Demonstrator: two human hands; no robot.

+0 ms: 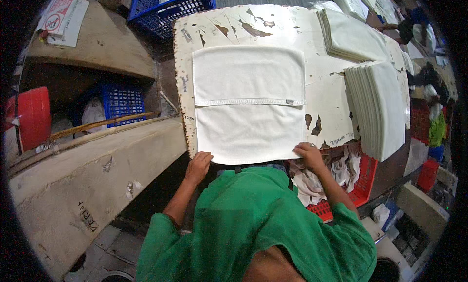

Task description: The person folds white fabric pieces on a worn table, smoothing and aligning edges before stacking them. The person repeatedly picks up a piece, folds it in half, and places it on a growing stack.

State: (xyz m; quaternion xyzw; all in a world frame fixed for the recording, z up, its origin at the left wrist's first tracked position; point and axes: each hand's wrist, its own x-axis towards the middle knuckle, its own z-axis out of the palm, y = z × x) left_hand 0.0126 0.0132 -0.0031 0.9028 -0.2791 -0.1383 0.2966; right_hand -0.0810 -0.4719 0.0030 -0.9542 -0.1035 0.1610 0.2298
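Observation:
A white cloth (250, 132) lies on a worn, white-painted board (310, 33), its far part folded over so that a stitched hem with a small tag crosses the middle. My left hand (199, 167) grips the near left corner of the cloth. At the near right corner, my right hand (309, 155) holds the edge between thumb and fingers. Right of the cloth stands a thick stack of folded white cloths (380, 110), and behind it lies another folded stack (353, 35).
Below the board at right is a red plastic basket (369, 172) of crumpled cloths. A blue plastic crate (172, 11) stands at the back left. A concrete ledge (109, 165) runs along the left. People's arms (389, 27) show at upper right.

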